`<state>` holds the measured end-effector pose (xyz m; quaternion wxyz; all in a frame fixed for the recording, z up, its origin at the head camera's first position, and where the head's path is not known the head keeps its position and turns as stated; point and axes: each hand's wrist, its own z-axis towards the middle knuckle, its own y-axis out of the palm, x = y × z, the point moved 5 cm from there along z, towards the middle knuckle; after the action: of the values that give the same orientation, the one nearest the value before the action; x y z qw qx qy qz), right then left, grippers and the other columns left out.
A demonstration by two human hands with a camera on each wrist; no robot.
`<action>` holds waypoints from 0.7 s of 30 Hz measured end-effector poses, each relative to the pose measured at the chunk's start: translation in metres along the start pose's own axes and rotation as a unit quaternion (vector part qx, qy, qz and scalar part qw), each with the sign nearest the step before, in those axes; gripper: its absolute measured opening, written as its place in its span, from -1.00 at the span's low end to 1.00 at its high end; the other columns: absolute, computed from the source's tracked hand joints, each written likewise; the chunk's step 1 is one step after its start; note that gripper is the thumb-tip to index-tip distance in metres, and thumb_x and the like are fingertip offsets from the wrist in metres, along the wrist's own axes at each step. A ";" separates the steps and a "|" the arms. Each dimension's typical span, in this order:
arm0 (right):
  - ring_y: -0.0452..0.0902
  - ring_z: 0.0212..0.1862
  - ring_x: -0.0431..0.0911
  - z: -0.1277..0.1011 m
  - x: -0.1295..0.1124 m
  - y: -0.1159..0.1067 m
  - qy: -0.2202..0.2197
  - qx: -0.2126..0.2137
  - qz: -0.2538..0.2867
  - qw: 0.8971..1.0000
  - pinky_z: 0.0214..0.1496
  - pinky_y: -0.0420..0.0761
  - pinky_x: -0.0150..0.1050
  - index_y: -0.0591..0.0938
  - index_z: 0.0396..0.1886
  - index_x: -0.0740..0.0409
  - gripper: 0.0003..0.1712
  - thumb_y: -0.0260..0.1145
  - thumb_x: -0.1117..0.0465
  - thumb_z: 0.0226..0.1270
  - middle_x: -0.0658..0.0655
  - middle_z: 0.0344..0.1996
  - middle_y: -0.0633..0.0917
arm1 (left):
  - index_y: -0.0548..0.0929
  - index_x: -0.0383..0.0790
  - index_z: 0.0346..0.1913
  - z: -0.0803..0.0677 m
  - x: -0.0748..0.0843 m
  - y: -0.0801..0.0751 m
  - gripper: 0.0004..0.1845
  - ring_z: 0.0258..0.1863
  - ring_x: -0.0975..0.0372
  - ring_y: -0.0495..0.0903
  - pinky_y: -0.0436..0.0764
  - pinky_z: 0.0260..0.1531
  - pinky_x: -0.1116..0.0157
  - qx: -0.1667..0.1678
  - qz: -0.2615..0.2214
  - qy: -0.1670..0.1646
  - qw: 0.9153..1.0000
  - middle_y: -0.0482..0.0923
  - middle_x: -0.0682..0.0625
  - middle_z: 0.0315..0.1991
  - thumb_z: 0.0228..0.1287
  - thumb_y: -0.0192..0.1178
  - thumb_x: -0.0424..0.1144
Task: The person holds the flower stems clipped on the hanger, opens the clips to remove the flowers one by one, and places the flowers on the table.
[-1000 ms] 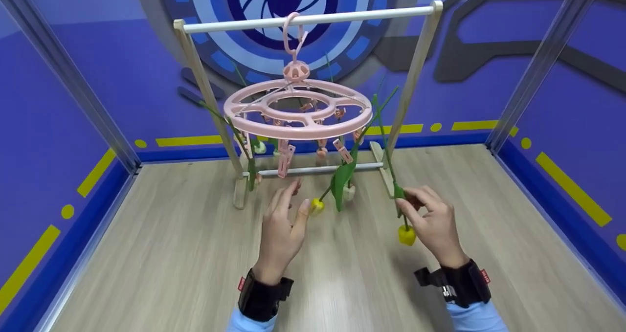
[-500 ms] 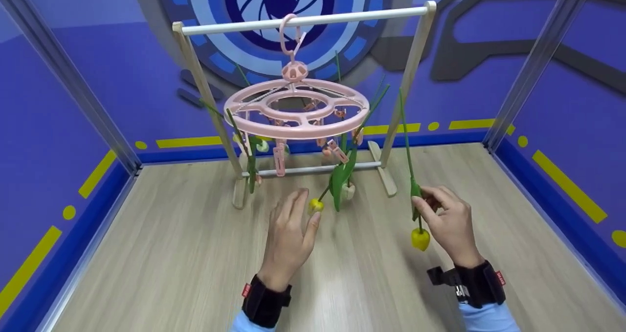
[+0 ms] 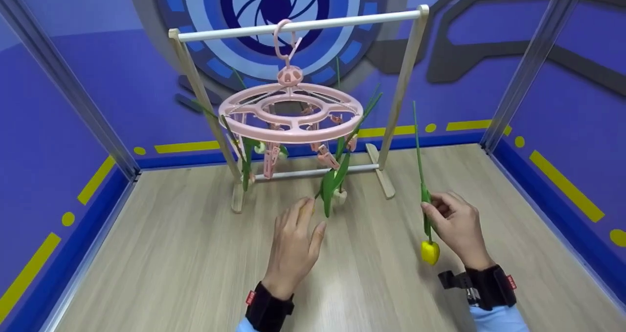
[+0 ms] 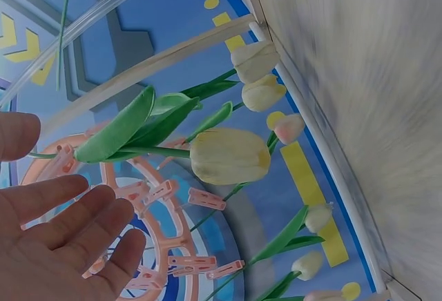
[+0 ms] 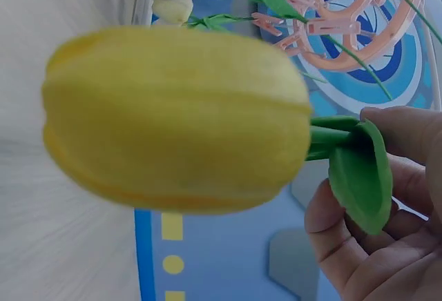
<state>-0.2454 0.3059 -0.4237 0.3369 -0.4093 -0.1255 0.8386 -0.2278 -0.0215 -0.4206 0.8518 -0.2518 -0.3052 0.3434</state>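
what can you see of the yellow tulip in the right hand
The yellow tulip looks artificial: a closed, glossy yellow bud hanging head down on a thin green stem with a green leaf by the grip. The right hand pinches the stem near that leaf, stem end pointing up. It is off the pink clip hanger, above the wooden floor.

One pink clip hanger (image 3: 291, 114), one wooden rack (image 3: 298, 26), two hands (image 3: 293, 246), several tulips (image 3: 430, 252).

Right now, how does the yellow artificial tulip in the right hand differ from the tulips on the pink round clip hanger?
The yellow artificial tulip is free of the pink round clip hanger, pinched by the right hand; the pale clipped tulip hangs from a peg. The held bloom is bright yellow, the clipped one cream. The left hand, open, hovers near the clipped one. Both hang bloom down on green stems.
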 end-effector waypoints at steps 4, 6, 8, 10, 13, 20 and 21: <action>0.50 -0.45 -0.29 -0.003 0.015 0.003 0.053 -0.039 -0.015 0.998 -0.36 0.48 -0.55 0.77 -0.16 0.28 -0.88 0.45 0.42 0.32 0.03 -0.46 0.65 | 0.57 -0.40 0.31 0.001 0.000 0.001 -0.51 0.18 -0.05 0.58 0.52 0.19 -0.05 -0.008 -0.001 -0.004 1.000 0.57 -0.23 0.24 0.48 0.27 -0.16; 0.51 -0.43 -0.26 -0.004 0.022 0.005 0.080 -0.061 -0.025 0.995 -0.36 0.49 -0.49 0.76 -0.14 0.27 -0.88 0.43 0.38 0.36 0.05 -0.44 0.66 | 0.56 -0.40 0.32 0.001 0.000 0.001 -0.51 0.19 -0.04 0.58 0.51 0.19 -0.05 -0.013 -0.004 -0.008 1.000 0.56 -0.23 0.24 0.48 0.28 -0.17; 0.52 -0.40 -0.20 -0.005 0.029 0.007 0.103 -0.085 -0.038 0.990 -0.36 0.50 -0.43 0.75 -0.12 0.28 -0.87 0.41 0.35 0.40 0.07 -0.42 0.68 | 0.56 -0.40 0.33 0.001 0.000 0.001 -0.51 0.20 -0.04 0.57 0.51 0.20 -0.05 -0.018 -0.006 -0.011 1.000 0.56 -0.23 0.25 0.48 0.27 -0.19; 0.54 -0.37 -0.15 -0.007 0.035 0.009 0.124 -0.108 -0.048 0.985 -0.35 0.50 -0.39 0.74 -0.09 0.29 -0.85 0.38 0.31 0.43 0.09 -0.39 0.68 | 0.55 -0.40 0.34 0.000 0.001 0.001 -0.50 0.22 -0.03 0.56 0.50 0.23 -0.05 -0.023 -0.006 -0.013 1.000 0.56 -0.23 0.26 0.49 0.26 -0.18; 0.56 -0.31 -0.08 -0.009 0.042 0.012 0.148 -0.143 -0.057 0.977 -0.34 0.50 -0.35 0.71 -0.02 0.32 -0.79 0.34 0.28 0.47 0.12 -0.35 0.69 | 0.55 -0.41 0.34 0.000 0.002 0.002 -0.50 0.22 -0.02 0.56 0.50 0.23 -0.03 -0.025 -0.005 -0.011 1.000 0.55 -0.23 0.26 0.50 0.25 -0.16; 0.57 -0.27 -0.04 -0.011 0.052 0.013 0.169 -0.187 -0.067 0.965 -0.37 0.48 -0.33 0.65 0.10 0.36 -0.69 0.33 0.31 0.44 0.14 -0.31 0.71 | 0.56 -0.40 0.33 0.000 0.005 0.004 -0.50 0.22 0.00 0.56 0.52 0.20 -0.01 -0.018 -0.007 0.006 1.000 0.56 -0.22 0.25 0.47 0.28 -0.18; 0.57 -0.28 -0.04 -0.011 0.053 0.013 0.171 -0.190 -0.066 0.965 -0.38 0.49 -0.33 0.65 0.11 0.36 -0.68 0.32 0.32 0.43 0.15 -0.30 0.71 | 0.56 -0.39 0.33 0.000 0.005 0.004 -0.51 0.22 0.00 0.57 0.53 0.19 -0.01 -0.016 -0.007 0.008 1.000 0.56 -0.23 0.25 0.47 0.28 -0.19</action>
<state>-0.2661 0.3307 -0.4691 0.3240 -0.5935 -0.2497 0.6931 -0.2267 -0.0153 -0.4219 0.8524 -0.2665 -0.3054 0.3303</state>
